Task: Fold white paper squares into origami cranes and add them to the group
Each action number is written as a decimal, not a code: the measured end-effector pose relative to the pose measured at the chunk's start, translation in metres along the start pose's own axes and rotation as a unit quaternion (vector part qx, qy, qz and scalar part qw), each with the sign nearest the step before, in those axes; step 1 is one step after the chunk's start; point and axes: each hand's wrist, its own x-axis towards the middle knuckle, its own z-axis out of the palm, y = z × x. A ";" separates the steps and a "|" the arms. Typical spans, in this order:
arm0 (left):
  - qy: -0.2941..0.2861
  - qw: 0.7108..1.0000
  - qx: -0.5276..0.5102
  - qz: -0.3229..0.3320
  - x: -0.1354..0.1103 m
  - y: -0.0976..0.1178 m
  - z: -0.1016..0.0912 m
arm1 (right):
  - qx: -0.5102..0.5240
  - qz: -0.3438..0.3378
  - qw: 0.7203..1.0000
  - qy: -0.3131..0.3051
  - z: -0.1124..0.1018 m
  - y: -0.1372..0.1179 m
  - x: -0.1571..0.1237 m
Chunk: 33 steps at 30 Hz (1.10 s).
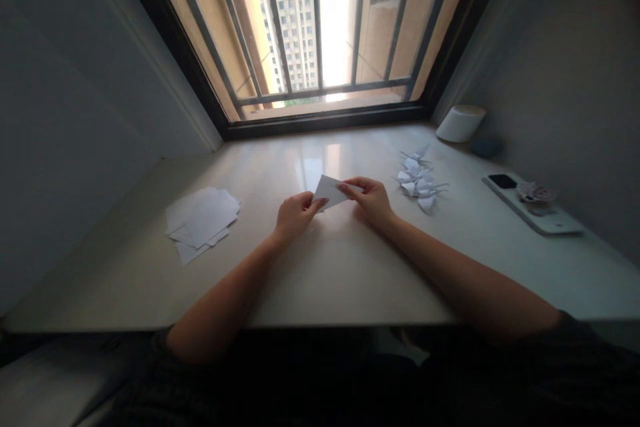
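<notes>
Between my two hands, a little above the white tabletop point(320, 273), is a folded piece of white paper point(327, 191). My left hand point(296, 213) pinches its left edge, with the thumb lying on top. On the other side, my right hand point(370, 198) grips the right part of the paper between thumb and fingers. Some of the paper's right end is hidden behind the right-hand fingers. To the left lies a loose stack of white paper sheets point(203, 217). Several folded white paper cranes point(419, 180) sit in a cluster to the right of my right hand.
A phone point(530, 203) with a round grip on its back lies at the right. Behind it stand a white cylindrical object point(460, 123) and a small dark bluish item point(486, 147). A barred window point(325, 123) closes off the far side, with walls on both sides.
</notes>
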 end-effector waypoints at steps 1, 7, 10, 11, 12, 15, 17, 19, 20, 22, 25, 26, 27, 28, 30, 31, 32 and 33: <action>0.005 1.000 -0.012 -0.001 0.000 -0.001 0.000 | 0.006 0.006 1.000 0.002 0.000 -0.001 0.000; 0.078 0.996 -0.036 -0.005 0.004 -0.006 -0.004 | 0.048 0.055 0.997 -0.034 0.003 0.001 -0.003; 0.102 0.992 -0.070 -0.013 0.006 -0.008 -0.006 | 0.040 0.058 0.995 -0.072 0.004 0.003 -0.004; 0.107 0.990 -0.092 -0.015 0.007 -0.009 -0.007 | 0.026 0.059 0.994 -0.089 0.005 0.003 -0.005; 0.110 0.987 -0.118 -0.016 0.007 -0.010 -0.007 | 0.011 0.062 0.992 -0.107 0.005 0.002 -0.006; 0.125 0.969 -0.211 -0.025 0.010 -0.013 -0.005 | -0.019 0.067 0.990 -0.124 0.005 -0.002 -0.009; 0.130 0.951 -0.277 -0.036 0.012 -0.014 -0.003 | -0.007 0.061 0.993 -0.097 0.006 -0.006 -0.010; 0.100 0.936 -0.337 -0.037 0.012 -0.013 -0.001 | 0.016 0.065 0.995 -0.077 0.007 -0.009 -0.012; 0.075 0.930 -0.358 -0.034 0.012 -0.011 0.001 | 0.029 0.071 0.994 -0.075 0.008 -0.009 -0.013; 0.017 0.928 -0.371 -0.025 0.010 -0.008 0.003 | 0.054 0.083 0.991 -0.085 0.010 -0.009 -0.015; -0.001 0.930 -0.367 -0.032 0.006 -0.003 0.006 | 0.078 0.095 0.987 -0.106 0.013 -0.006 -0.016; 0.004 0.930 -0.365 -0.034 0.005 -0.003 0.007 | 0.083 0.097 0.986 -0.111 0.014 -0.005 -0.017; 0.013 0.930 -0.364 -0.038 0.005 -0.003 0.007 | 0.088 0.099 0.984 -0.118 0.014 -0.004 -0.017; 0.024 0.930 -0.364 -0.044 0.005 -0.003 0.007 | 0.092 0.100 0.983 -0.127 0.014 -0.003 -0.017; 0.045 0.925 -0.372 -0.063 0.006 -0.005 0.007 | 0.098 0.098 0.979 -0.149 0.014 -0.003 -0.017; 0.054 0.919 -0.382 -0.075 0.007 -0.006 0.007 | 0.096 0.098 0.978 -0.157 0.014 -0.004 -0.017; 0.061 0.912 -0.396 -0.088 0.008 -0.007 0.006 | 0.088 0.099 0.978 -0.162 0.014 -0.005 -0.017; 0.067 0.903 -0.411 -0.101 0.009 -0.008 0.005 | 0.074 0.100 0.978 -0.165 0.014 -0.006 -0.017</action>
